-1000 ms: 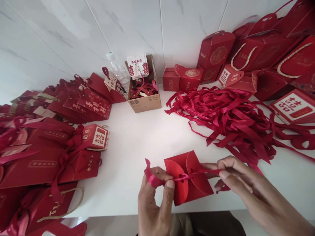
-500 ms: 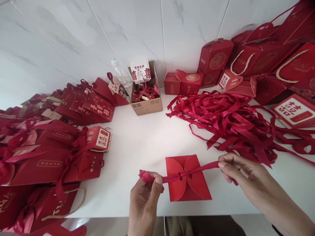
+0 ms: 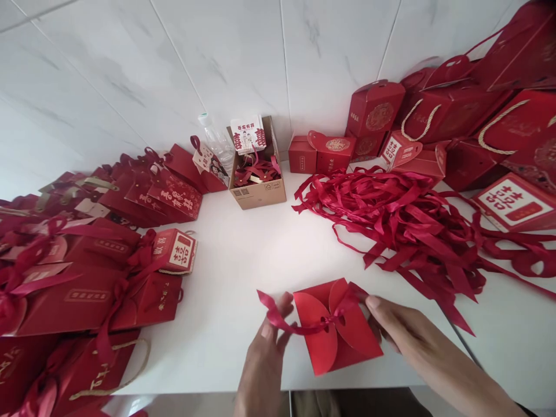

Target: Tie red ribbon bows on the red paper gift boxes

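Note:
A flat red gift box point(image 3: 319, 353) with curved petal flaps lies near the table's front edge. A dark-red ribbon point(image 3: 332, 320) is knotted at its middle, where the flaps meet. The left tail of the ribbon curls loosely past my left hand point(image 3: 266, 356), whose thumb and fingers are apart beside the box's left edge. At the right edge is my right hand point(image 3: 397, 327), thumb on top near the other ribbon tail and fingers bent behind, appearing to grip the box. Part of its fingertips is hidden.
A heap of loose ribbons point(image 3: 391, 217) spreads to the right, with red boxes and rope-handled bags point(image 3: 460, 113) behind it. Finished-looking ribboned boxes point(image 3: 78, 289) crowd the left. Against the wall stand a cardboard box point(image 3: 259, 198) and a clear bottle point(image 3: 212, 139).
Both hands have moved in from the stretched ribbon to the box's sides. The ribbon's left tail has gone slack. In view, the box sits slightly lower and is turned a little.

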`<state>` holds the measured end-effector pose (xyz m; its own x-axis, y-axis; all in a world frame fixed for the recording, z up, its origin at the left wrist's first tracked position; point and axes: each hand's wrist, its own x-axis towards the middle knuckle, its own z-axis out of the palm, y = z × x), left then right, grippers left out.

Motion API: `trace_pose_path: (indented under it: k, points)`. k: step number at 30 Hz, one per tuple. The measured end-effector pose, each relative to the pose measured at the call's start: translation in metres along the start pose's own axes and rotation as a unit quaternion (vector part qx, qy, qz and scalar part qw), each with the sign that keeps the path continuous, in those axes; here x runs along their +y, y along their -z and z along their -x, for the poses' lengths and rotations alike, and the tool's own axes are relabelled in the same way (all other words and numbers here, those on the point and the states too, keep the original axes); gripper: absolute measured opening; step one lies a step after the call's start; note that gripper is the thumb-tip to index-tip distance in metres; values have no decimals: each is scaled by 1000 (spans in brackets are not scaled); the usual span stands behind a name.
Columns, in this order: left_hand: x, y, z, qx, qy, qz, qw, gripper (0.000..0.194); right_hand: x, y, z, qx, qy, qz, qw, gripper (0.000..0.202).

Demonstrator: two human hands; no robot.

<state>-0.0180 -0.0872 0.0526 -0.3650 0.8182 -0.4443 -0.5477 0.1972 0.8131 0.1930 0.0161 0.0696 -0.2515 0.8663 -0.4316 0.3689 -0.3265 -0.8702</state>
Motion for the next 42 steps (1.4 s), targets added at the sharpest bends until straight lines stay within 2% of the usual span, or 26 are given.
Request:
trace_pose_path:
  k: [3,5,9,14,20,23,26,29,32,36,38,42]
  points:
    - [6,-14,6,89,-48,-79,992,51,-2,-6,-14,-16,-9,-81,997,51]
    - [14,-24,8,113,-85,-114,983,43,-7,-7,-19,-27,-10,-100,995,50]
    - [22,-39,8,75,-125,-124,982,37,-19,-9,-19,-27,-4,-139,990,43]
    - [19,-41,4,10,-162,-117,980,35,-19,-8,-15,25,26,-176,984,42]
    - [19,-38,2,20,-130,-127,983,37,-11,-6,-12,52,38,-174,983,39]
    - [29,-40,1,26,-128,-160,978,37,-14,-1,-11,64,53,-135,987,38]
    - [46,-47,-2,-42,-103,-217,970,33,-31,3,-8,60,130,-43,989,40]
    - [60,-59,-7,-127,-112,-327,930,33,-57,-2,-7,29,238,57,969,31]
    - [65,-68,-11,-127,-144,-403,895,46,-73,-11,-10,15,299,133,945,26]
    - [64,-69,-12,-116,-193,-434,872,41,-70,-16,-14,49,306,146,940,39]
    - [65,-67,-12,-118,-215,-427,870,34,-66,-16,-12,49,304,150,940,36]
    - [67,-64,-11,-128,-213,-438,864,32,-69,-14,-7,-27,283,153,946,22]
